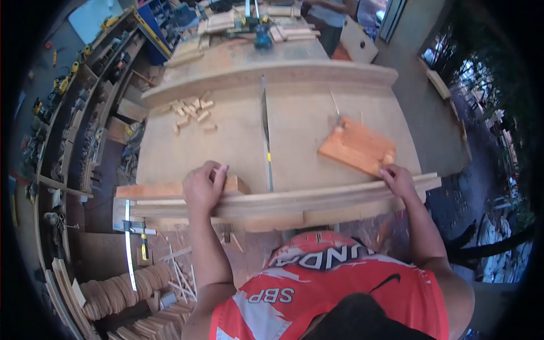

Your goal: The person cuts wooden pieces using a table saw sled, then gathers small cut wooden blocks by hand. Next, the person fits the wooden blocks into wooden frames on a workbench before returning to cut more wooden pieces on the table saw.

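My left hand [205, 184] is closed over a long wooden block [150, 191] lying along the near fence [272, 204], with the thumb toward the block's right end. My right hand [399, 180] pinches the near right corner of a reddish wooden board [357, 145], which lies at a slant on the right half of the plywood base [306, 119]. Small raised pieces stand at two of the board's corners; their kind is unclear. Between my hands runs a dark slot [265, 122] with a yellow mark near its front end.
Several small wood offcuts [192, 111] lie on the base's left half. A far wooden fence [272, 72] crosses the back. A clamp [144, 241] hangs at the front left. Tool shelves [73, 124] line the left side. Another person [328, 22] stands at the back.
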Demonstrator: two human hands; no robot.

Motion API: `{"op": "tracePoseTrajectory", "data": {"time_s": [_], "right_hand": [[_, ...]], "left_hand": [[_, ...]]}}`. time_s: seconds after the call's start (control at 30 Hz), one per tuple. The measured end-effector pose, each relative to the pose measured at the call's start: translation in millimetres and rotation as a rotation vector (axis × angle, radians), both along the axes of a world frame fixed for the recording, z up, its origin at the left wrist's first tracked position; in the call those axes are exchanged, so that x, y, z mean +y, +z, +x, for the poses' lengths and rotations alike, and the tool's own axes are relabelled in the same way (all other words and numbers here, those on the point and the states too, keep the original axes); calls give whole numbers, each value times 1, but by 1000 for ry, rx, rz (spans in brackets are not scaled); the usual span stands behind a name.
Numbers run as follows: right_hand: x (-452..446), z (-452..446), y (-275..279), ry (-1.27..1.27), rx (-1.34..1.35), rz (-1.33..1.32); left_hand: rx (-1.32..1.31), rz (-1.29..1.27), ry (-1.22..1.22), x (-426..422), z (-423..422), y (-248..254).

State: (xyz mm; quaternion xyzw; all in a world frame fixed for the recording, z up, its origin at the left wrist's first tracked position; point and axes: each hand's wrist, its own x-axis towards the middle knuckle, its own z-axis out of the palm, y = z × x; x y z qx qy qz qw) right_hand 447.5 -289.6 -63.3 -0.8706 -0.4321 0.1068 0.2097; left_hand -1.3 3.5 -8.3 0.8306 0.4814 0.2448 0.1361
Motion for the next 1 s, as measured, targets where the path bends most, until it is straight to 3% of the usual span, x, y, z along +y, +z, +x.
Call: {"op": "tracePoseTrajectory", "data": {"time_s": [0.2,0.3,0.37,0.4,0.5,0.57,0.7,0.8,1.0], "right_hand": [[1,17,-18,-15,200,-134],[30,15,-7,131,394,-217],[54,6,-9,421,502,-240],[67,-4,-10,433,533,-261],[112,-34,-13,702,505,-319],[134,-49,-20,938,320,-428],[162,-68,-28,1167,354,-416],[176,-66,-51,1315,365,-392],[185,-68,-69,1351,443,-332]], "left_hand": [[12,-97,51,-6,4,1],[20,-67,55,1,3,-2],[-6,-108,71,3,0,-8],[22,-130,87,3,-1,-9],[-109,-115,53,6,-5,-18],[-118,-139,69,7,-5,-19],[-86,-163,74,3,-4,-11],[-85,-192,62,2,-4,-10],[-143,-223,77,6,-4,-9]]}}
